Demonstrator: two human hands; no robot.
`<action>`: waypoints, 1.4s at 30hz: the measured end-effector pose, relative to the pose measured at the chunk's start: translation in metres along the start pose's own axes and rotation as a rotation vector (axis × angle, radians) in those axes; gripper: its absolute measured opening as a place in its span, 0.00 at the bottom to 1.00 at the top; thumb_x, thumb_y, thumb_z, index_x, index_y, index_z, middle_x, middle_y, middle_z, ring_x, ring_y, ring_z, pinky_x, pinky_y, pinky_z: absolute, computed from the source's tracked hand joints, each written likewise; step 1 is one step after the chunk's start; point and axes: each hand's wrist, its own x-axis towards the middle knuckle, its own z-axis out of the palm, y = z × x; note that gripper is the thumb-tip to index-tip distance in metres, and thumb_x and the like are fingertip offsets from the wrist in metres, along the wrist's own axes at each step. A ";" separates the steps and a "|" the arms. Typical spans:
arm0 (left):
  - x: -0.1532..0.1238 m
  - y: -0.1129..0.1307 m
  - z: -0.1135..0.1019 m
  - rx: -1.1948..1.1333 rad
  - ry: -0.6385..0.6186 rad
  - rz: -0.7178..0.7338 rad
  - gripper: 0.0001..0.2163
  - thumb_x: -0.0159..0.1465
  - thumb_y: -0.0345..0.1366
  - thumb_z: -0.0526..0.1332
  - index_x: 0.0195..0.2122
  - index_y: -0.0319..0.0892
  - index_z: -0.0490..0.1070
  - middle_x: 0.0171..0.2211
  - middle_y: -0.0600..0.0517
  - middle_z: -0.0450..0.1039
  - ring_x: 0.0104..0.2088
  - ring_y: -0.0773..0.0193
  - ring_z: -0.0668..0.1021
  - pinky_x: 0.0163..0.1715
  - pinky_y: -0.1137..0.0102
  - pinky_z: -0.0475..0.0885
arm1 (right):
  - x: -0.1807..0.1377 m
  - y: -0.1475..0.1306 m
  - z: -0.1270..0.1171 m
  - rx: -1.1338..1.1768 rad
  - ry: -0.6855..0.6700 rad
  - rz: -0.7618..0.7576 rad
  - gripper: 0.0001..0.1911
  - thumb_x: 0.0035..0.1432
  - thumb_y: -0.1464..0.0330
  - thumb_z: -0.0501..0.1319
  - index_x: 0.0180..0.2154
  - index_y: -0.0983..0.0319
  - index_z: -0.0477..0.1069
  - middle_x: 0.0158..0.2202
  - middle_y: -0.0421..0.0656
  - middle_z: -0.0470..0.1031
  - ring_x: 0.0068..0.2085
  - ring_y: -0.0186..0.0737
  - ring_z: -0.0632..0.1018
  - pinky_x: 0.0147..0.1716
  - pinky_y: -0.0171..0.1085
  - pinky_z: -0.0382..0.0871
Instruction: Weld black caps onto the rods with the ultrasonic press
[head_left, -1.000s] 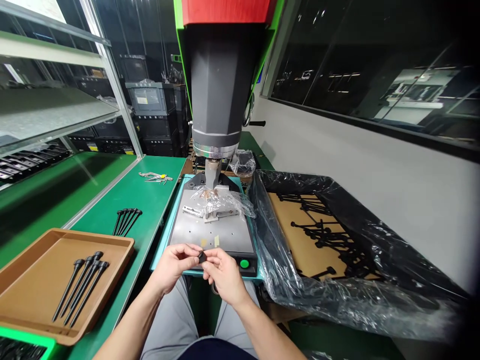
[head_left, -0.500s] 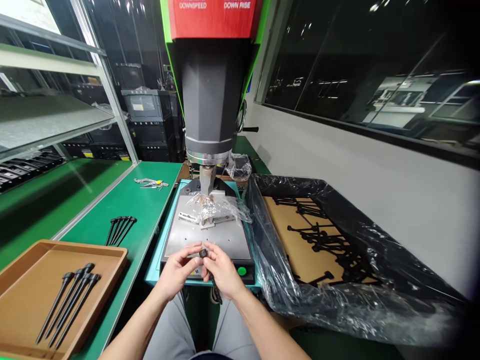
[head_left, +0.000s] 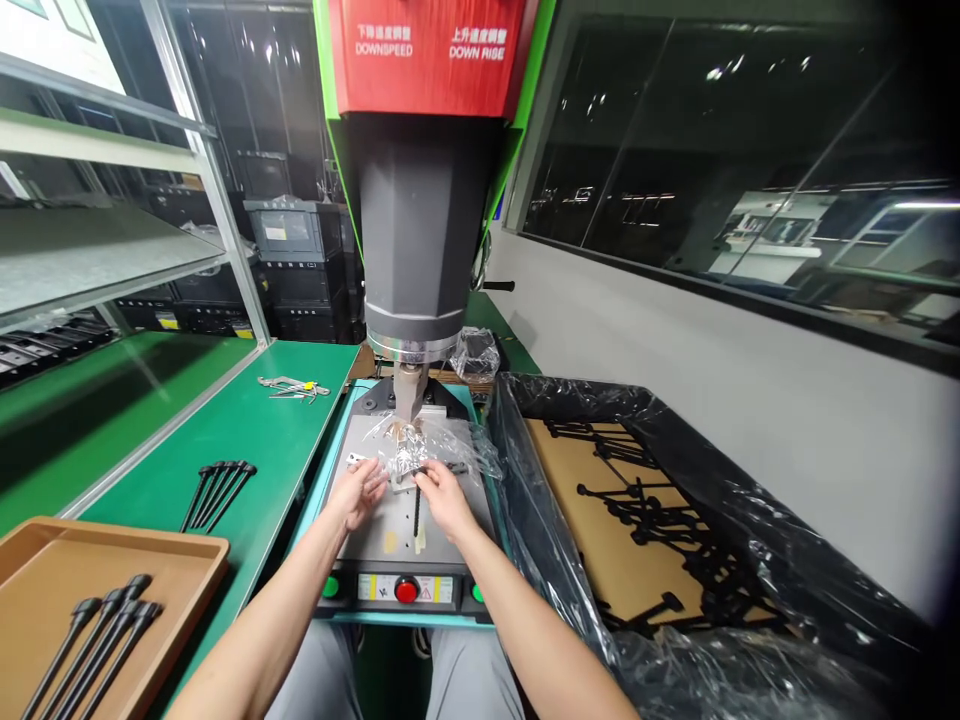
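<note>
At the fixture (head_left: 403, 486) on the metal plate, my right hand (head_left: 447, 500) pinches the head end of a thin black rod (head_left: 417, 512). The rod's shaft points back toward me over the plate. My left hand (head_left: 358, 497) is beside the fixture's left side, fingers apart and holding nothing, close to a clear plastic film (head_left: 457, 437). That film lies around the fixture, below the metal tip (head_left: 409, 390) of the press (head_left: 420, 230). My fingers and the film partly hide the rod's head, so I cannot tell if it is seated.
Left, a brown tray (head_left: 191, 553) holds several black rods, and more rods (head_left: 217, 495) lie on the green table (head_left: 277, 440) near pliers (head_left: 292, 387). Right, a film-lined bin (head_left: 547, 510) holds many rods. A red button (head_left: 406, 590) sits between green ones (head_left: 331, 587) on the front panel.
Both hands have moved forward from the plate's front edge to the fixture. My left hand has come off the rod, which stays in my right. The view has tilted up slightly.
</note>
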 end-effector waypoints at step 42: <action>0.014 0.043 0.029 -0.162 -0.053 0.054 0.11 0.50 0.23 0.70 0.27 0.39 0.69 0.21 0.56 0.72 0.18 0.73 0.74 0.16 0.82 0.69 | 0.068 -0.017 0.049 0.075 0.165 -0.247 0.18 0.50 0.65 0.65 0.44 0.58 0.68 0.41 0.41 0.76 0.42 0.42 0.75 0.46 0.40 0.66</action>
